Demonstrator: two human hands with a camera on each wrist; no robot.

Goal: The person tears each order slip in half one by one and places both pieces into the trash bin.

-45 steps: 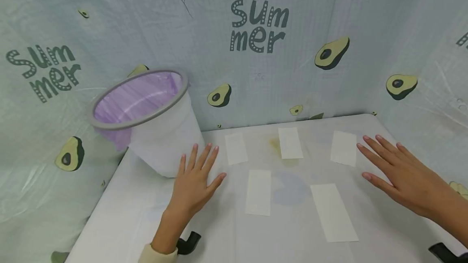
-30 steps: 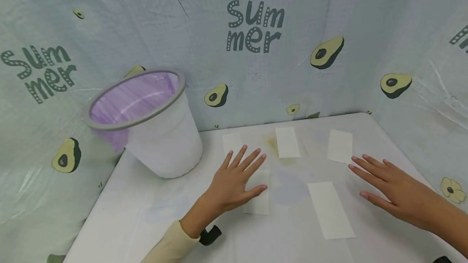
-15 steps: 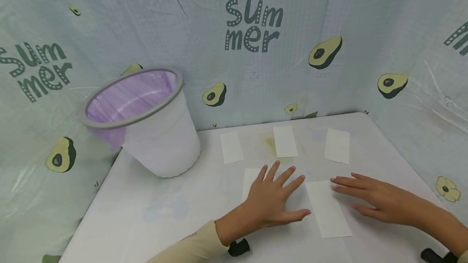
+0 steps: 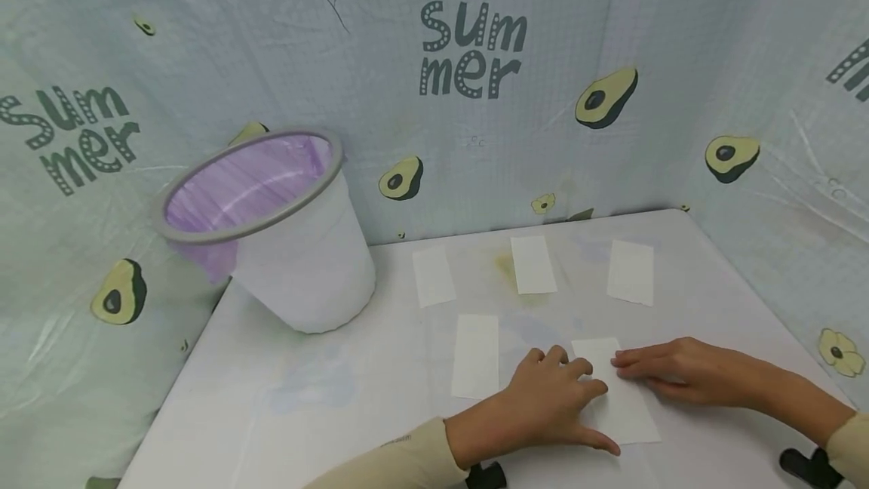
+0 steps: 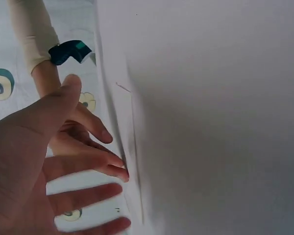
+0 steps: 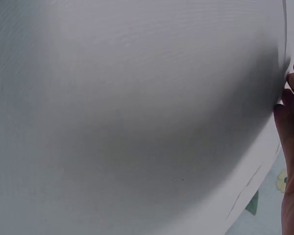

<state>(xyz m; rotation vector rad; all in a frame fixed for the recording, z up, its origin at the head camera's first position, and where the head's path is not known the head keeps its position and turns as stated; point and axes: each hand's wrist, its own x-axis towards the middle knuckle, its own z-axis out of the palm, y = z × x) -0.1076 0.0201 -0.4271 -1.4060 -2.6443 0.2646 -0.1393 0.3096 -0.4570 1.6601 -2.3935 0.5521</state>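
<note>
In the head view a white paper rectangle (image 4: 627, 421) lies flat on the white table near its front right. My left hand (image 4: 546, 402) reaches over its left part with fingers spread and slightly bent, the thumb pointing toward the lower edge. From the other side my right hand (image 4: 686, 372) rests its fingertips on the paper's right edge, fingers held together and nearly straight. The left wrist view shows my left hand (image 5: 19, 161) with its fingers apart, and the right hand's fingertips right at the paper, which is seen almost edge-on.
Several similar paper rectangles lie farther back, including one (image 4: 475, 357) left of the hands and one (image 4: 630, 274) at the back right. A white bin (image 4: 312, 270) with a grey rim and purple liner stands at the back left. An avocado-printed curtain (image 4: 475, 149) surrounds the table (image 4: 305, 429).
My left hand has moved right, from beside the bin to the front right paper. The right hand has come left and down to touch that paper's edge. The papers stay where they were.
</note>
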